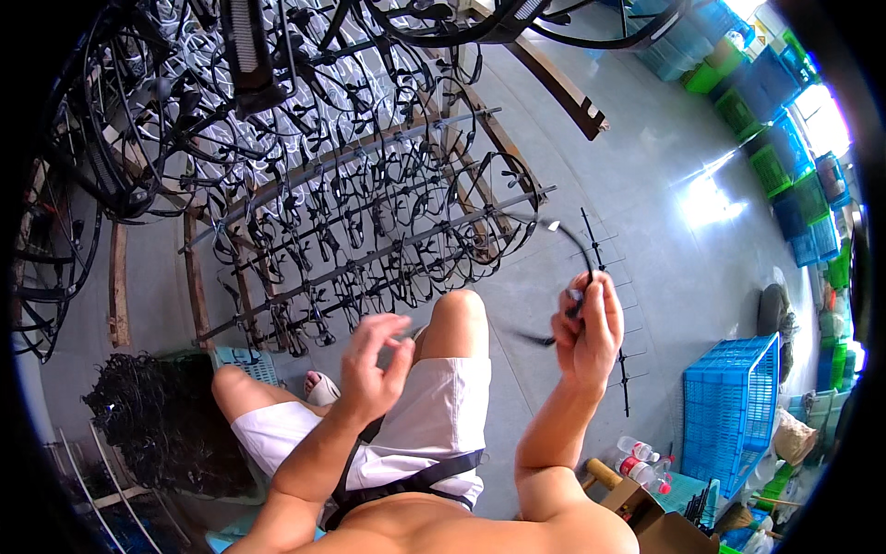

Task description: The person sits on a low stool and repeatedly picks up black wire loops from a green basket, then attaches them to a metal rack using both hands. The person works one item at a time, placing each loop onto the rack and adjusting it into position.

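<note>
My right hand (591, 323) is raised at the right and closed around a thin black curved band (587, 247). The band arcs up and to the left from my fingers, with a small white spot near its upper part; its lower end is smeared by motion. My left hand (377, 365) hangs over my lap with fingers bent and slightly blurred, thumb apart from them, nothing visible between. Ahead, many similar black looped bands hang on metal rods (406, 237) of a rack. A mass of black strips (148, 415) lies in a container at the left.
Wooden beams (554, 88) support the rack. To the right, a rod with short crosspieces (598, 245) lies on the grey floor. A blue plastic crate (729, 406), plastic bottles (639, 469) and a cardboard box (674, 534) stand at the lower right. Stacked blue and green bins (794, 194) line the far right.
</note>
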Demonstrator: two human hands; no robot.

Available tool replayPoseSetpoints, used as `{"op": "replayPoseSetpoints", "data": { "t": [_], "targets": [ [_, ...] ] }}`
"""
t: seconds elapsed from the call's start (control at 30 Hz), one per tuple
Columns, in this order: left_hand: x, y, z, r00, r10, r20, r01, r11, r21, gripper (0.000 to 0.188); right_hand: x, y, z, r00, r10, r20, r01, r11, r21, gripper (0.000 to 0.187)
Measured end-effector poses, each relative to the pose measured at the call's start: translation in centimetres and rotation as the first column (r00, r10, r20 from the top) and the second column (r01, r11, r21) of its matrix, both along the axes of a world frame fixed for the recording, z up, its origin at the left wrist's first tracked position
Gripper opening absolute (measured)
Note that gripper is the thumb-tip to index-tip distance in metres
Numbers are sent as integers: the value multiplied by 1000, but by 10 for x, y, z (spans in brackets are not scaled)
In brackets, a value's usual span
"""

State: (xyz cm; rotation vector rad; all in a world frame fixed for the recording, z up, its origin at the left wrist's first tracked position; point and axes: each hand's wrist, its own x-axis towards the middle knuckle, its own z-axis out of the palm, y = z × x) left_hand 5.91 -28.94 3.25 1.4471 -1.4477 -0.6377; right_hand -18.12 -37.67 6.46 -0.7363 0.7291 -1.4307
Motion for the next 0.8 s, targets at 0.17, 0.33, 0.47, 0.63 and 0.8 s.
{"op": "replayPoseSetpoints", "data": {
  "t": [0.17,0.33,0.47,0.63,0.8],
  "targets": [
    [3,-41,8,743,200,638,-119,979,-168,38,28,-61,-37,945,-49,-323,61,998,26,16],
    [-5,-67,-25,740,14,672,17,999,-40,30,69,-103,-87,872,86,-482,-55,995,78,20],
    [-7,-71,-35,777,55,627,14,994,-104,17,83,-136,-109,846,159,-508,-116,986,116,20],
    [-9,-71,-39,789,77,609,1,992,-126,12,90,-141,-94,921,298,-250,-254,947,196,20],
    [-8,-75,-35,813,120,569,-18,983,-182,11,82,-133,-90,946,310,-99,-290,941,173,20]
  ]
}}
